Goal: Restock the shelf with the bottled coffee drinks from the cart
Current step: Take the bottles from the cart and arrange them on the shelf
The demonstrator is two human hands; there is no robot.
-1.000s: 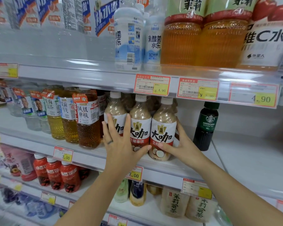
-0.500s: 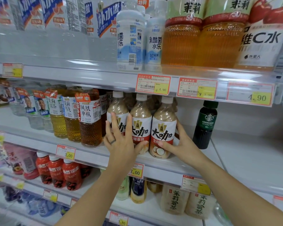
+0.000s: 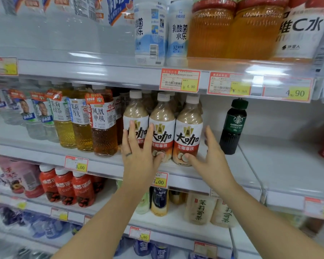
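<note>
Three bottled coffee drinks with beige liquid and red-and-white labels stand in a front row on the middle shelf (image 3: 266, 165): the left bottle (image 3: 136, 113), the middle bottle (image 3: 162, 118) and the right bottle (image 3: 188, 131). More of them stand behind. My left hand (image 3: 138, 154) lies flat against the left and middle bottles, fingers straight, thumb at the middle bottle's base. My right hand (image 3: 211, 157) is spread beside the right bottle; only its thumb touches the bottle's base. The cart is out of view.
A dark green Starbucks bottle (image 3: 233, 128) stands just right of my right hand, with bare shelf beyond it. Amber tea bottles (image 3: 103, 128) crowd the left side. The upper shelf edge with price tags (image 3: 180, 80) hangs close above the caps.
My right hand has let go of the right bottle's side and spread its fingers apart from it. My left hand stays flat on the bottles, shifted slightly left.
</note>
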